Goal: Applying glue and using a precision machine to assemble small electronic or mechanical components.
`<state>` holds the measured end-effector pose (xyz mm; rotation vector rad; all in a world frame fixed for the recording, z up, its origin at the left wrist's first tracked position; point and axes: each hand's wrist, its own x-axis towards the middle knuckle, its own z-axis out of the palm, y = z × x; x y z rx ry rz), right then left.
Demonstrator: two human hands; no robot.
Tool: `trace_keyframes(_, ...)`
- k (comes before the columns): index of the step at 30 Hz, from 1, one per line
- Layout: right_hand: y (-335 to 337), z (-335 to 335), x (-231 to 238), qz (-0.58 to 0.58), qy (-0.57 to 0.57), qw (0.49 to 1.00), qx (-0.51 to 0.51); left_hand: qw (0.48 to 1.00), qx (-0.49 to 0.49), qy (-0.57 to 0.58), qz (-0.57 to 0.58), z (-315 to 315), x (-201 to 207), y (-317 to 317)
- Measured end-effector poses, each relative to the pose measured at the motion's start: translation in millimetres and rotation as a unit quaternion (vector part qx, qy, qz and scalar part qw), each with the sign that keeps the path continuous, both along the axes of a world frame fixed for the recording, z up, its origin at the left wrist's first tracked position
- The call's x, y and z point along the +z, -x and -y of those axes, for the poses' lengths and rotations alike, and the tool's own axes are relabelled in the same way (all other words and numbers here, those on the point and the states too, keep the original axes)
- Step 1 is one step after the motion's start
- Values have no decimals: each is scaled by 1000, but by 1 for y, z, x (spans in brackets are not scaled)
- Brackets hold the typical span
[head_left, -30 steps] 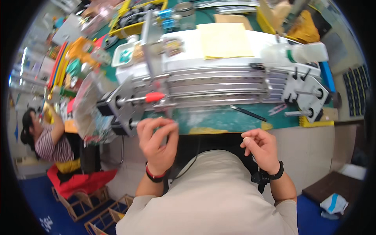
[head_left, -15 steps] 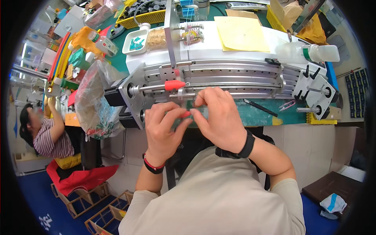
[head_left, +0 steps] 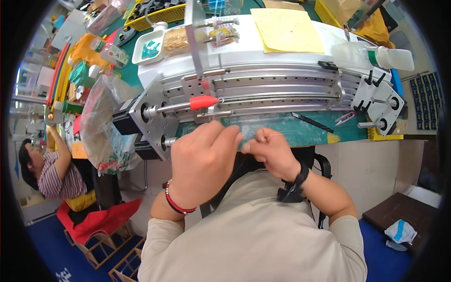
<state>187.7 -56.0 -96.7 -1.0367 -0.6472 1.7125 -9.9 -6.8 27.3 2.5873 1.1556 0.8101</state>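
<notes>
Close together in front of the metal machine are my two hands, both closed. My left hand [head_left: 202, 162] shows its back, with the fingers bent inward; what they hold is hidden. My right hand [head_left: 275, 152] is curled with thumb and fingers pinched; anything between them is too small to make out. Just beyond them lies the aluminium rail machine [head_left: 277, 84], with black motors [head_left: 128, 117] on its left end. A red cone-shaped piece [head_left: 203, 102] sits on its horizontal rod, with a small wire loop at the tip.
On the green work mat [head_left: 282, 124] lie a black craft knife [head_left: 312, 122] and pink-handled snips [head_left: 345, 118]. Behind stand a white tray of teal bits [head_left: 150, 49], yellow paper [head_left: 286, 30] and a plastic bottle [head_left: 394, 57]. A plastic bag [head_left: 110, 124] is at left, near another person [head_left: 58, 169].
My hands have drawn slightly apart; the left has turned its back up and the right has moved lower and curled. The small red thing seen at my fingertips is now out of sight.
</notes>
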Motion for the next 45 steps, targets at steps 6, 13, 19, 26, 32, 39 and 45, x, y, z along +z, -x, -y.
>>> trace_keyframes(6, -2, -39, -11, -417, 69, 906, 19, 995, 27, 2, -96, -11, -10, -29)
trace_keyframes(13, -8, -22, 11, -16, -73, 995, 65, 988, 48, 20, 143, 33, -49, -3)
trace_keyframes(19, -13, -23, 21, -69, -25, 989, 127, 967, 201, 15, 157, 60, -83, 5)
trace_keyframes(26, -47, 13, 16, -165, -36, 985, -42, 988, 126, -78, 48, 31, -60, -15)
trace_keyframes(32, -186, 123, 14, 283, -196, 930, -129, 995, -51, -45, -73, 73, -86, -25)
trace_keyframes(39, -460, 214, 3, 760, -177, 426, -457, 915, -259, 207, -229, 80, -172, -92)
trace_keyframes(45, -579, 230, -39, 777, -114, 453, -422, 917, -280, 196, -204, 73, -143, -164)
